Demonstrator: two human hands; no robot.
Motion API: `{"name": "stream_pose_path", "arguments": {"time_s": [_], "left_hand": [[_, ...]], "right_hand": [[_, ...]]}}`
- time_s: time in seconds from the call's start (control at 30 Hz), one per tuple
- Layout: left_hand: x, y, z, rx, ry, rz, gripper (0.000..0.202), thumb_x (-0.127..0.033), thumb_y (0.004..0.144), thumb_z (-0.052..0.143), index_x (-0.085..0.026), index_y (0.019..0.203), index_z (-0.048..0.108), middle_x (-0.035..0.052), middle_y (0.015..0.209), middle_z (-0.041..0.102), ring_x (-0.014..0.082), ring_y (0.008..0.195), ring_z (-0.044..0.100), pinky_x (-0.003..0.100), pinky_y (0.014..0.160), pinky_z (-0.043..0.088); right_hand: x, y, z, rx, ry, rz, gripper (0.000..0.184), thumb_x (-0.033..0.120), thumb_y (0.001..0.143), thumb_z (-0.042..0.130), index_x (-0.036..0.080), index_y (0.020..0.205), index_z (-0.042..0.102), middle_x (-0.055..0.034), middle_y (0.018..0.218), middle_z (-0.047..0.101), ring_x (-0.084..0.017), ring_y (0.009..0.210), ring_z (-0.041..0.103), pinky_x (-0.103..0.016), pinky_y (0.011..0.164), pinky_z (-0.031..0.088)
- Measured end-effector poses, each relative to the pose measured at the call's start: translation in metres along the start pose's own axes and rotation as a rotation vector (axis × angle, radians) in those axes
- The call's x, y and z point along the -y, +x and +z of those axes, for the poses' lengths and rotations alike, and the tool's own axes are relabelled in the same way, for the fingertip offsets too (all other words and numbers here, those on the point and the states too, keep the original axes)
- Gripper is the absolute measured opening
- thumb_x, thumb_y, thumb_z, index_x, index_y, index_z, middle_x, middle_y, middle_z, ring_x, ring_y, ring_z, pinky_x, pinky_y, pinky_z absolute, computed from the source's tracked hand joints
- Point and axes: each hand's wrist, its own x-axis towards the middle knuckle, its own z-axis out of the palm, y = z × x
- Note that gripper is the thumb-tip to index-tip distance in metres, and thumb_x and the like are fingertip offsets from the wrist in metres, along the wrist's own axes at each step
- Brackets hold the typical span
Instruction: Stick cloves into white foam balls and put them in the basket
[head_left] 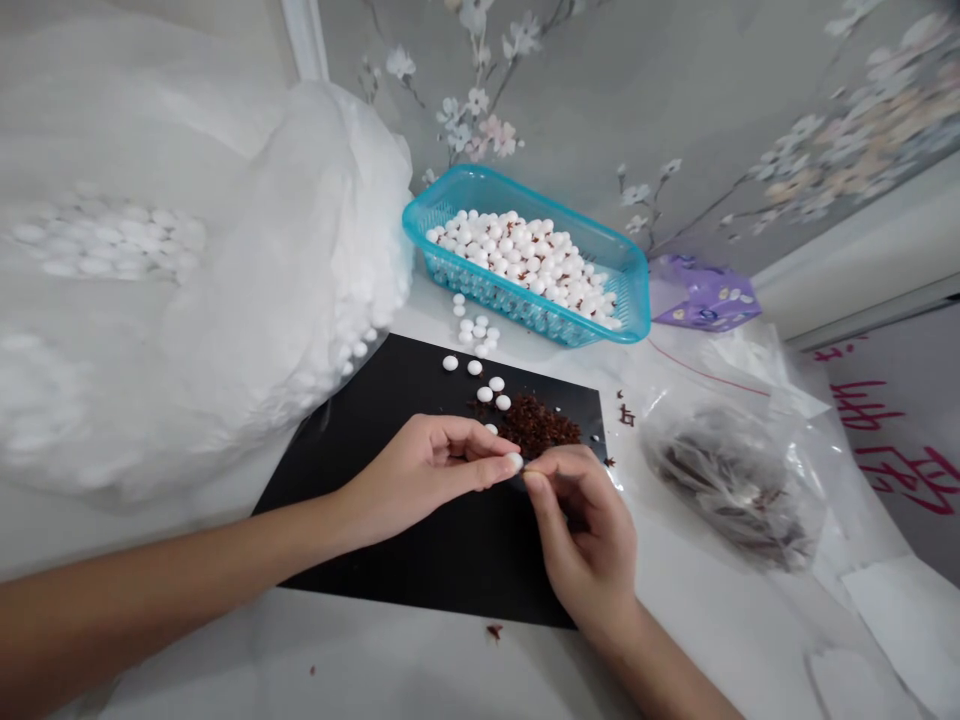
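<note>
At the far left, white balls are seen through a clear plastic bag [322, 190]. To its right, above a black mat [427, 560], one white ball [514, 463] is held by the left hand [424, 465], clamped between thumb and fingertips. The ball is judged to be light and fairly firm, with a smooth surface that could slip or roll if pinched off-centre; it is best gripped across its middle. It appears round, so no long axis can be made out, and no pointing end is shown; its exposed side is turned rightward. Beyond it, behind the fingertips, a pile of brown bits [544, 425] is spread, judged dry and brittle. Just beside the ball, thumb and forefinger of the right hand [589, 535] are closed together; whether anything is pinched there cannot be told. At the far right, a bag of dark stuff [742, 485] is placed, well apart from both hands.
</note>
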Motion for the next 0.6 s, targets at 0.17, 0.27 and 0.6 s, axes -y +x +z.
{"name": "stream_pose_path", "arguments": {"time_s": [0.17, 0.27, 0.6], "left_hand": [[-0.0004, 0.0006, -0.0009, 0.025, 0.012, -0.029, 0.009, -0.023, 0.074, 0.070, -0.017, 0.081, 0.071, -0.0017, 0.074, 0.069, 0.0072, 0.069, 0.059, 0.018, 0.069, 0.046], [-0.0010, 0.0011, -0.0023, 0.043, 0.028, -0.022, 0.010, -0.023, 0.074, 0.069, -0.016, 0.082, 0.071, -0.0018, 0.073, 0.067, 0.0069, 0.069, 0.058, 0.017, 0.069, 0.046], [0.0009, 0.0035, -0.0066, 0.088, 0.129, -0.001, 0.014, -0.026, 0.076, 0.067, -0.014, 0.082, 0.070, -0.0017, 0.070, 0.064, 0.0073, 0.067, 0.055, 0.018, 0.065, 0.044]], "right_hand": [[-0.0023, 0.0005, 0.0019, -0.024, 0.033, -0.015, 0.014, 0.008, 0.084, 0.053, 0.021, 0.086, 0.056, 0.0012, 0.073, 0.050, -0.011, 0.064, 0.050, -0.023, 0.053, 0.040], [-0.0035, 0.0006, 0.0027, -0.020, 0.064, 0.006, 0.012, 0.010, 0.085, 0.053, 0.021, 0.086, 0.056, 0.0009, 0.072, 0.049, -0.011, 0.065, 0.050, -0.024, 0.053, 0.040], [-0.0044, 0.0036, 0.0025, 0.021, 0.201, 0.116, 0.009, 0.016, 0.085, 0.056, 0.021, 0.078, 0.054, 0.0025, 0.069, 0.048, -0.010, 0.061, 0.048, -0.023, 0.051, 0.037]]}}
